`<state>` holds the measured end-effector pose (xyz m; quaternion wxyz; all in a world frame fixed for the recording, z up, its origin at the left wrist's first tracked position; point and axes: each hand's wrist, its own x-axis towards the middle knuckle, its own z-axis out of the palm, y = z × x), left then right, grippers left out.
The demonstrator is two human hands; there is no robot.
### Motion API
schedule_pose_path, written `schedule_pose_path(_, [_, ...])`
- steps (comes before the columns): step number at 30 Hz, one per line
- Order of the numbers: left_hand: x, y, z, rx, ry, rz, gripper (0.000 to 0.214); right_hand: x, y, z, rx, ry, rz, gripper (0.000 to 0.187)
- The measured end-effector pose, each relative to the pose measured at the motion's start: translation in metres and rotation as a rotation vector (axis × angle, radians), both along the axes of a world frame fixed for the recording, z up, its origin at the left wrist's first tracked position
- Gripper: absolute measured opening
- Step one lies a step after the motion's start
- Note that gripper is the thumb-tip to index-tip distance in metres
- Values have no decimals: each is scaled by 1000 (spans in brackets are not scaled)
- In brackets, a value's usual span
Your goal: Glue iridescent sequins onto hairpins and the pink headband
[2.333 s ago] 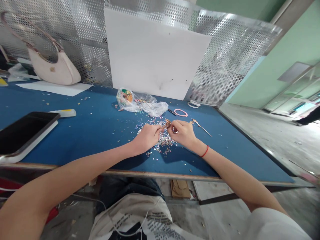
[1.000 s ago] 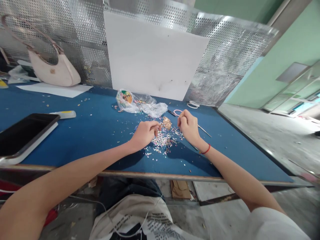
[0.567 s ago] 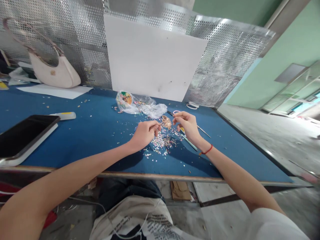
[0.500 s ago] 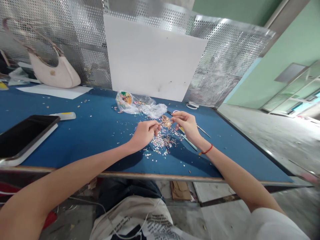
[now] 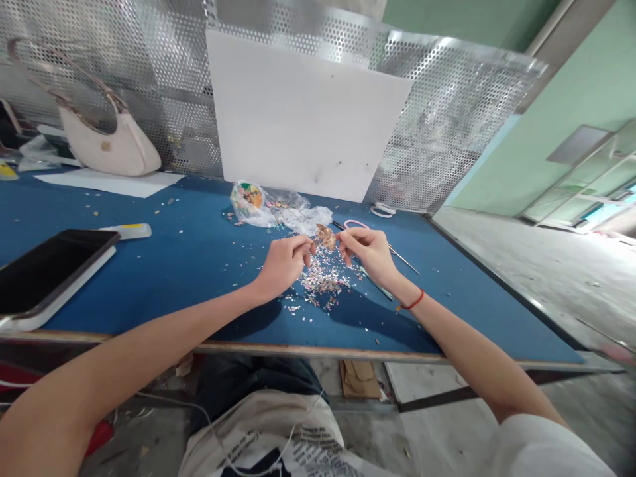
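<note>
My left hand (image 5: 287, 266) is closed, thumb and fingertips pinching the left side of a small golden-brown, leaf-like piece (image 5: 326, 236). Just right of that piece, my right hand (image 5: 370, 255) is also closed, its fingertips pinched together near the edge; whether they grip the piece or something tiny is too small to tell. Below both hands a loose pile of shiny multicoloured sequins (image 5: 325, 281) lies scattered on the blue table top (image 5: 199, 265). A slim pale-green tool (image 5: 380, 286) and scissors with a pink handle (image 5: 356, 224) lie partly hidden under my right hand.
Behind the hands sits a clear plastic bag (image 5: 248, 199) with colourful contents. White rings (image 5: 382, 210) lie farther right. On the left are a phone-like black device (image 5: 54, 271), a glue bottle (image 5: 132, 230) and a cream handbag (image 5: 112, 142). A white board (image 5: 308, 119) leans against perforated metal.
The golden-brown piece has tilted and shifted slightly left and up with my left hand. My right fingers have drawn together and come lower beside it, uncovering more of the pink scissor handle.
</note>
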<state>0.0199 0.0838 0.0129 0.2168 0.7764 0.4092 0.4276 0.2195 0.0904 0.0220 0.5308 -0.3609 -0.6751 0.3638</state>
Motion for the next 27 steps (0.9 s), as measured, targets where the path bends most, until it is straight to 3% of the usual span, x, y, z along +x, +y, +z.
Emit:
schedule_pose_path(4, [-3, 1, 0, 75, 46, 2, 27, -2, -2, 0, 13, -64, 30, 17])
schedule_pose_path(9, [-4, 0, -3, 190, 154, 9, 28, -3, -4, -4, 90, -128, -78, 18])
schedule_pose_path(15, [-4, -5, -5, 307, 292, -30, 33, 0, -9, -10, 544, -440, -350, 22])
schedule_pose_path(20, [-5, -5, -6, 330, 337, -77, 38, 6, -7, -9, 813, -644, -365, 20])
schedule_pose_path(27, [-5, -1, -7, 274, 346, -122, 37, 7, 0, -13, 783, -631, -298, 19])
